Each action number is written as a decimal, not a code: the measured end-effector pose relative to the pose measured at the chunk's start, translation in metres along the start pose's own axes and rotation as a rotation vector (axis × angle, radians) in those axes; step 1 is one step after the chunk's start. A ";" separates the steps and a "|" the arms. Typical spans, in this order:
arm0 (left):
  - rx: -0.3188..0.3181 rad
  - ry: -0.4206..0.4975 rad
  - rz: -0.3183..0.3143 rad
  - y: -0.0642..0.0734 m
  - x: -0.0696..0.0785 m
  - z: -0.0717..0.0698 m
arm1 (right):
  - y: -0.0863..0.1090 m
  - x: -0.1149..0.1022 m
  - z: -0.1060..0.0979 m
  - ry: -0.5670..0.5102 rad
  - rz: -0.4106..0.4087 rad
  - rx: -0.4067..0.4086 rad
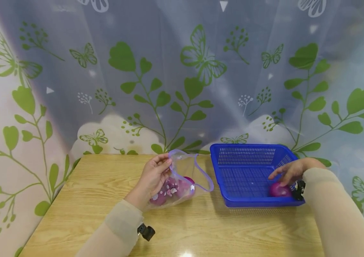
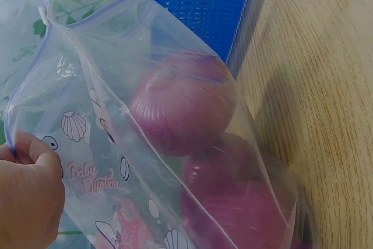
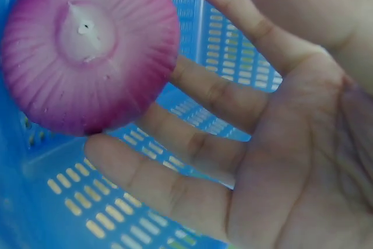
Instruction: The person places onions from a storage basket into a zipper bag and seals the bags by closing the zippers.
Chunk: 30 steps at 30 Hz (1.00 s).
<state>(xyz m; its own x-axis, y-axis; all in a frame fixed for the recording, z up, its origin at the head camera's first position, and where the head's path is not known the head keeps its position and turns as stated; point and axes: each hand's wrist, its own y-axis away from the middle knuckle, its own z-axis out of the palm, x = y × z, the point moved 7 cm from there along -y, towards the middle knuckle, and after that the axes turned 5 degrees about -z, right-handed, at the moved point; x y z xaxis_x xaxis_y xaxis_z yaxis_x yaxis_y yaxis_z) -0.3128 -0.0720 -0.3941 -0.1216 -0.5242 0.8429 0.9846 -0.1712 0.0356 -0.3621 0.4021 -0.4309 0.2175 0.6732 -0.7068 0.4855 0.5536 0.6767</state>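
Observation:
My left hand [image 1: 151,178] pinches the rim of a clear zip bag [image 1: 182,165] with a lilac edge and printed shells, and its mouth gapes. Several purple onions [image 2: 183,106] lie inside the bag, low on the table. A blue plastic basket [image 1: 259,202] stands to the right of the bag. Inside its near right corner sits one more purple onion [image 1: 279,190]. Over that onion reaches my right hand [image 1: 297,170]. In the right wrist view its fingers [image 3: 157,173] are spread, nearly straight, at the side of the onion; whether they press on it I cannot tell.
Both things stand on a wood-grain table [image 1: 188,228]. Behind it hangs a curtain [image 1: 175,117] with green leaves and butterflies. The basket's walls rise around the right hand. A small black camera [image 1: 145,232] is strapped on the left wrist.

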 end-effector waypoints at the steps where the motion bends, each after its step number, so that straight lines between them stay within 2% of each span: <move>1: -0.001 0.003 0.001 0.000 0.000 0.000 | -0.002 -0.002 0.000 0.012 0.005 0.019; 7: -0.009 0.020 0.002 -0.001 -0.002 -0.001 | -0.009 -0.015 0.005 0.033 0.033 0.089; 13: -0.004 0.020 -0.001 -0.001 -0.002 -0.003 | -0.014 -0.018 0.004 0.062 0.059 0.129; 20: -0.004 0.016 0.001 -0.003 -0.003 -0.004 | -0.015 -0.019 0.004 0.141 0.086 0.085; 25: -0.001 0.001 -0.001 -0.003 -0.002 -0.005 | -0.018 -0.021 0.007 0.138 0.100 0.029; 30: 0.004 -0.006 -0.008 -0.003 -0.003 -0.005 | -0.021 -0.018 0.007 0.181 0.133 -0.002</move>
<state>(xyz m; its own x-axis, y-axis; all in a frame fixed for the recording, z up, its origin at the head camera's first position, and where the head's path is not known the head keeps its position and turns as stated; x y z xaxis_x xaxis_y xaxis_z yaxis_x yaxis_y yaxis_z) -0.3157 -0.0740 -0.3995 -0.1287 -0.5182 0.8455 0.9842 -0.1716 0.0447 -0.3698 0.3749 -0.4338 0.1239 0.8171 -0.5631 0.4613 0.4550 0.7617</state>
